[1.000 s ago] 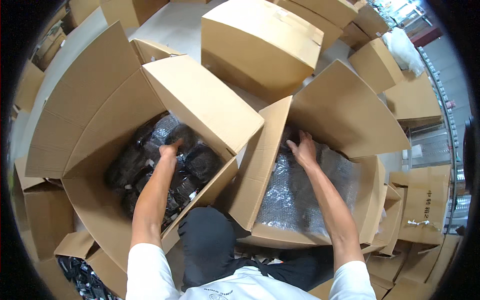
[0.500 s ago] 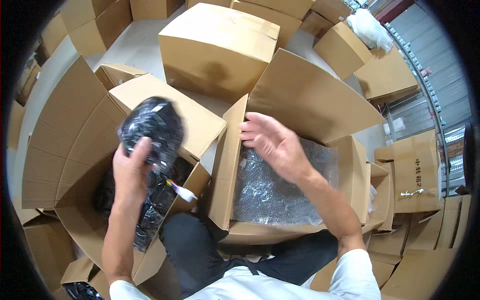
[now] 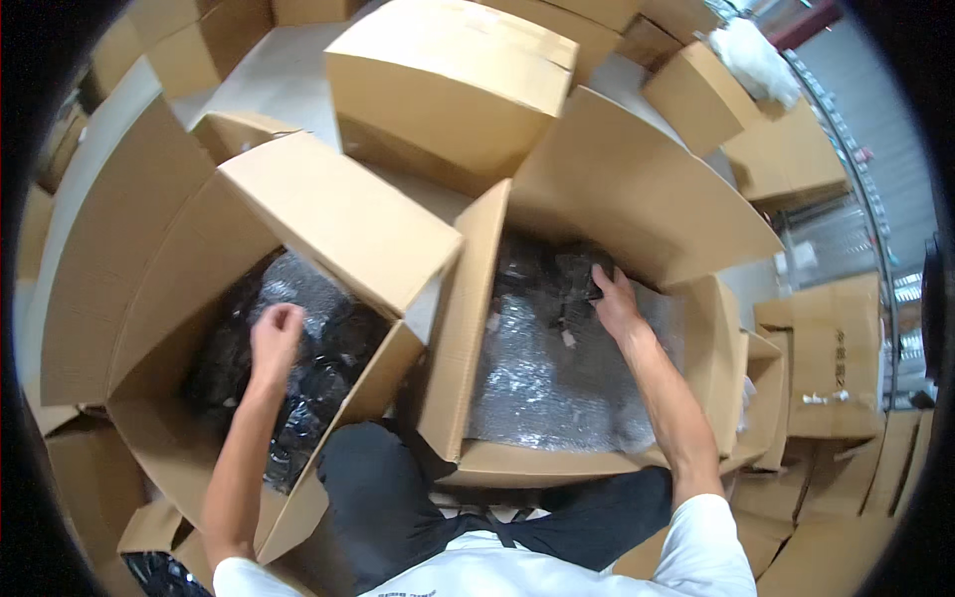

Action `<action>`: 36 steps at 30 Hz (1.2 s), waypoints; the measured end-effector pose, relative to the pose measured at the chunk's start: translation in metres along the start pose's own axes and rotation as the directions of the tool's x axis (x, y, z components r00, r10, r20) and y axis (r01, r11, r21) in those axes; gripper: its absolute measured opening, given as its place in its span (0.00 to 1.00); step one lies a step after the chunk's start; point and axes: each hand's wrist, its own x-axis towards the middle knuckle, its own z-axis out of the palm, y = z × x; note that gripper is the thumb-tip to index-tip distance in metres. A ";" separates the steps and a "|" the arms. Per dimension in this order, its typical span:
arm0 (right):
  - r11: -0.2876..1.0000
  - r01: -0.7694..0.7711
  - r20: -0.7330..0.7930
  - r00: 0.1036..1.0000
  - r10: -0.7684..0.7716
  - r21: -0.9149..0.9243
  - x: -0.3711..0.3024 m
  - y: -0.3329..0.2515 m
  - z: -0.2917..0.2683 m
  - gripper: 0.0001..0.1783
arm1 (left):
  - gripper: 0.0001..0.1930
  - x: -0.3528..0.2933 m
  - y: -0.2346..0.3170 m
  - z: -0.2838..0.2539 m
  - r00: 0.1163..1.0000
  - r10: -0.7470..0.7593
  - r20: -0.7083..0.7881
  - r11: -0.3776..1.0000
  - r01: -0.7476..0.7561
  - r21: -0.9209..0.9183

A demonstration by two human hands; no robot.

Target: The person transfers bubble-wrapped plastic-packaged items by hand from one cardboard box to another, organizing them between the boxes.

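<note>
My right hand (image 3: 617, 298) reaches into the right-hand cardboard box (image 3: 453, 348), its thumb and fingers round a black plastic-wrapped bundle (image 3: 577, 271) at the far wall. Under that bundle lies a sheet of clear bubble wrap (image 3: 537, 398), and a small white connector (image 3: 568, 339) shows beside it. Another dark wrapped bundle (image 3: 522, 259) sits to its left. Over the left-hand cardboard box (image 3: 149, 348) my left hand (image 3: 277, 338) hovers with curled fingers and nothing visible in them. Below it are several black wrapped bundles (image 3: 323, 383) and a piece of clear bubble wrap (image 3: 298, 289).
Between the two boxes a cardboard flap (image 3: 343, 214) slopes across. A large closed carton (image 3: 448, 90) stands beyond them. More cartons (image 3: 821, 338) are stacked at the right, and a small open box (image 3: 159, 542) with black plastic sits at the lower left.
The black bundle that my left hand held up is now out of that hand, which has curled over the left box. My right hand has moved right and grips a black bundle in the right box.
</note>
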 end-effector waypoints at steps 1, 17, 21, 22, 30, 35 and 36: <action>0.995 -0.009 -0.027 1.000 0.006 -0.095 0.022 0.017 -0.042 0.24 | 0.19 0.015 -0.029 0.024 0.999 0.006 0.046 0.993 -0.012 0.118; 0.476 0.343 0.249 0.935 -0.251 -0.810 -0.084 -0.064 0.039 0.21 | 0.38 -0.024 0.019 0.031 0.990 -0.080 -0.113 0.971 0.052 -0.232; 0.881 0.216 0.533 0.845 0.048 -0.421 -0.154 -0.097 0.121 0.36 | 0.36 -0.090 0.145 -0.008 0.962 0.231 -0.144 0.711 -0.268 -0.650; 0.933 0.198 0.621 0.783 0.035 -0.302 -0.165 -0.100 0.136 0.46 | 0.39 -0.109 0.172 -0.004 0.936 0.340 -0.091 0.659 -0.306 -0.687; 0.990 0.142 0.281 0.951 -0.132 -0.016 -0.142 -0.112 0.086 0.33 | 0.34 -0.118 0.190 0.021 0.778 0.489 0.395 0.860 -0.354 -0.367; 0.992 0.044 -0.151 0.988 -0.025 0.119 -0.021 -0.043 -0.099 0.30 | 0.21 -0.049 0.037 -0.025 0.984 0.072 0.161 0.996 -0.063 -0.061; 1.000 -0.007 -0.190 0.982 0.012 0.027 -0.009 -0.025 -0.106 0.29 | 0.21 -0.044 0.005 -0.034 0.990 0.024 0.142 0.989 -0.045 0.142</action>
